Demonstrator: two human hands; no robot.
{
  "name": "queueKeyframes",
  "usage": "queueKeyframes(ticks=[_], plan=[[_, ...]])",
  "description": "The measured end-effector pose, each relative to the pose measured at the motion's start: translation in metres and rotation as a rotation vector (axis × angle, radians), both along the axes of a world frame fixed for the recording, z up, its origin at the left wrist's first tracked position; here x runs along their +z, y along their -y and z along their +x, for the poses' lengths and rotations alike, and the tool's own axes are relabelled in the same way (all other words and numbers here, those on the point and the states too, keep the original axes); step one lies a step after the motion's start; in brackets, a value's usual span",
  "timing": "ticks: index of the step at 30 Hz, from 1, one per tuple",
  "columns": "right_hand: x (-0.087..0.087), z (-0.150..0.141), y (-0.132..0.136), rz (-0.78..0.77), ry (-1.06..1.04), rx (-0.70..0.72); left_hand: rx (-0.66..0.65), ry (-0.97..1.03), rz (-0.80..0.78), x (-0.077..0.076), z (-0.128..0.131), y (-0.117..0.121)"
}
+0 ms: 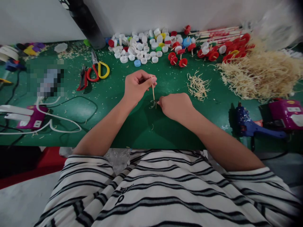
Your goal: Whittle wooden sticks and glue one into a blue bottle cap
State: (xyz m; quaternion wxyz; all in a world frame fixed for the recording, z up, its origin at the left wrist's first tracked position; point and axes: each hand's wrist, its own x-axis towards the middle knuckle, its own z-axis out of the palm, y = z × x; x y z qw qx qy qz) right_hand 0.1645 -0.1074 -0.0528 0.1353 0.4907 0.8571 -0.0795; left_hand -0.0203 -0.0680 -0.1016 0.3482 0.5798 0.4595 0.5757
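Observation:
My left hand [139, 85] pinches a thin wooden stick [153, 90] near its upper end, and the stick points down toward the table. Close to its lower tip, a few fine pale fibre strands [151, 105] curl on the green surface. My right hand [176, 105] is closed beside those strands, with thumb and finger pressed together at the stick's lower end. What its fingertips hold is too small to make out. A small pile of short pale fibres [198, 86] lies beyond my right hand.
White bottle caps [139, 47] and red caps on sticks [182, 60] cover the back. At right are a large fibre heap [260, 72] and a blue glue gun [251, 123]. Scissors [99, 69], red-handled cutters [82, 78], a black bottle [87, 25] and a cabled purple socket block [39, 118] stand left.

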Motion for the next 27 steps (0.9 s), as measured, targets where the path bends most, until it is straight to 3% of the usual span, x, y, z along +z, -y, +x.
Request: queueKeyframes(ticks=[8, 27], plan=[[0.001, 0.006, 0.001, -0.003, -0.004, -0.038, 0.02, 0.021, -0.012, 0.0, 0.001, -0.001], [-0.016, -0.002, -0.009, 0.214, -0.117, -0.031, 0.055, 0.022, 0.006, 0.004, 0.002, -0.001]])
